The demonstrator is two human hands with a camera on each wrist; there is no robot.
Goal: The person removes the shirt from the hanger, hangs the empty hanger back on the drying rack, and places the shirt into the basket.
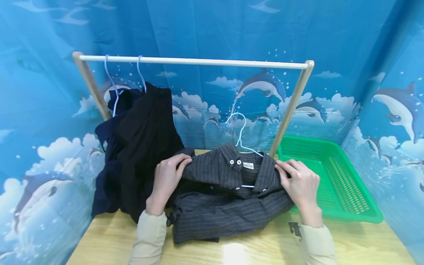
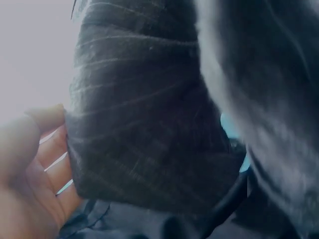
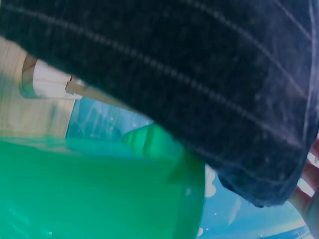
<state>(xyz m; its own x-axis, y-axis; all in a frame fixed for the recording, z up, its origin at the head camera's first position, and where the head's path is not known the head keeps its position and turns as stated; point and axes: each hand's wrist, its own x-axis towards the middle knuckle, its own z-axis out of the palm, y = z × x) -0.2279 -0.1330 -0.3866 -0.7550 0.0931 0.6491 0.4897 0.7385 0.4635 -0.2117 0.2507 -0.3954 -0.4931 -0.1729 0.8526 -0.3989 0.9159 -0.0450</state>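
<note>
A dark grey pinstriped shirt (image 1: 218, 198) lies on the wooden table (image 1: 357, 243) with a pale blue wire hanger (image 1: 241, 137) in its collar. My left hand (image 1: 169, 176) grips the shirt's left shoulder; the left wrist view shows the striped cloth (image 2: 144, 124) folded over my fingers (image 2: 47, 149). My right hand (image 1: 299, 182) grips the right shoulder beside the collar. In the right wrist view the same cloth (image 3: 199, 74) fills the top, with my fingers (image 3: 309, 184) just showing at the right edge.
A wooden-framed rail with a white bar (image 1: 195, 61) stands behind the shirt. Two dark garments (image 1: 139, 147) hang on hangers at its left end. A green plastic basket (image 1: 334, 184) sits at the right. Dolphin-print curtains close in all sides.
</note>
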